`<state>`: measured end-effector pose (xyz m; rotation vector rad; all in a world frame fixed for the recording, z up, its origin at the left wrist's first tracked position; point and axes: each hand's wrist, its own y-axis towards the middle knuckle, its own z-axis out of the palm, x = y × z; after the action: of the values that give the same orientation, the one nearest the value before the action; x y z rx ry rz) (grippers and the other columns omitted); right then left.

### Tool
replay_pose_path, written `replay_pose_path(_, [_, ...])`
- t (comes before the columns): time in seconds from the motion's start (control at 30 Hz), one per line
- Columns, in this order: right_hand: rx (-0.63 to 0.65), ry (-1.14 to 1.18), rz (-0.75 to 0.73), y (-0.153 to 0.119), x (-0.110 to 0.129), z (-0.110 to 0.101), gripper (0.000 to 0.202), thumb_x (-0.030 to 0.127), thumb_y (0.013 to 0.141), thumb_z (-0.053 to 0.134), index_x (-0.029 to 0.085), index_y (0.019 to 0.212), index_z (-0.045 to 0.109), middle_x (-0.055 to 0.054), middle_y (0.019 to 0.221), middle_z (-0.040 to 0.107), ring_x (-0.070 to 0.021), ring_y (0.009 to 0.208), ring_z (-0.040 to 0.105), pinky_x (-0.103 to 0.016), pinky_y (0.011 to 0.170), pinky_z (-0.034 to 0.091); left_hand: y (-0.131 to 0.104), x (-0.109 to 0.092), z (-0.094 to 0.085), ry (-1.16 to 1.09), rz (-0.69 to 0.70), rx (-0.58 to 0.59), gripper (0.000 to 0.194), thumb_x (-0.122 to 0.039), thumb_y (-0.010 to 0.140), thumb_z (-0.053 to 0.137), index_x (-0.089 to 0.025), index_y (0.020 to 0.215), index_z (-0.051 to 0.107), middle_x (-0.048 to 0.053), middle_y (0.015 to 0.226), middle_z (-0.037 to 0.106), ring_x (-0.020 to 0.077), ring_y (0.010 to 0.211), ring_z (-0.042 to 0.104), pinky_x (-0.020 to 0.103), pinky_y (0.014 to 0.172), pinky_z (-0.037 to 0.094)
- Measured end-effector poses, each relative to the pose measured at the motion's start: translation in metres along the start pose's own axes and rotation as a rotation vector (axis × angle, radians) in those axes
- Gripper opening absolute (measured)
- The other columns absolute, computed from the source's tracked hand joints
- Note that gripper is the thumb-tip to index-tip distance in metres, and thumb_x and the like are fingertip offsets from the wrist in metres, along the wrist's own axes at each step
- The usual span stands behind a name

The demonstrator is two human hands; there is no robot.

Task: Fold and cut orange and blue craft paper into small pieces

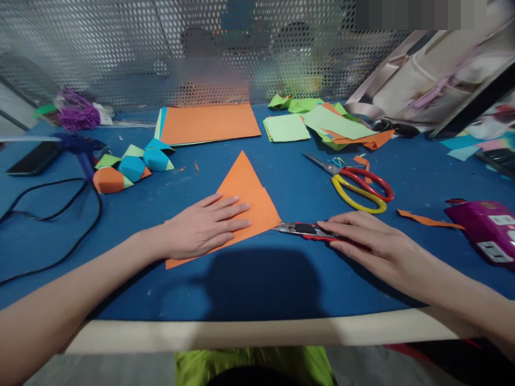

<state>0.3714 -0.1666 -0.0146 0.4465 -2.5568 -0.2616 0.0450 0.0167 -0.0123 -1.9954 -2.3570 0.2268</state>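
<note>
An orange paper (253,198), folded with a pointed top, lies on the blue table (161,297). My left hand (205,225) rests flat on it, fingers spread and pointing right. In my right hand (366,241) is a red and black utility knife (303,229), held low over the table with its tip pointing left. The tip touches or lies just beside the paper's right corner. Behind my right hand lie scissors (354,187) with one red and one yellow handle.
Orange sheets (211,123) and green squares (286,128) lie at the back by a perforated metal panel (173,64). Folded paper shapes (132,163), a black cable (72,203) and a phone (34,158) are at left. A purple object (485,228) sits at right.
</note>
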Motion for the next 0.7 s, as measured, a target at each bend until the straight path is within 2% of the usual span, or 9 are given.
replay_pose_path(0.17, [-0.017,-0.04,0.0,-0.004,0.003,0.001,0.032,0.024,0.099,0.05,0.023,0.129,0.062,-0.009,0.114,0.066,-0.021,0.104,0.064,-0.034,0.086,0.054,0.001,-0.001,0.0,-0.009,-0.015,0.002,0.048,-0.04,0.107,0.023,-0.037,0.154,0.029,-0.005,0.165,0.019,0.0169,0.153,0.013,0.041,0.125,0.008])
replay_pose_path(0.4, [-0.095,-0.112,0.025,-0.011,0.025,0.008,0.025,0.022,0.099,0.052,0.019,0.123,0.059,-0.01,0.11,0.066,-0.0206,0.1,0.063,-0.034,0.083,0.054,0.001,0.0,0.0,-0.03,-0.006,-0.006,0.048,-0.04,0.106,0.024,-0.036,0.154,0.03,-0.005,0.165,0.019,0.0166,0.153,0.013,0.04,0.125,0.008])
replay_pose_path(0.7, [-0.164,-0.192,-0.046,-0.017,0.036,0.016,0.03,0.013,0.095,0.056,0.017,0.124,0.059,-0.012,0.108,0.067,-0.023,0.092,0.064,-0.038,0.078,0.053,0.001,0.0,0.002,-0.042,-0.012,-0.006,0.048,-0.037,0.106,0.028,-0.037,0.154,0.03,-0.005,0.165,0.019,0.0163,0.153,0.013,0.039,0.125,0.006])
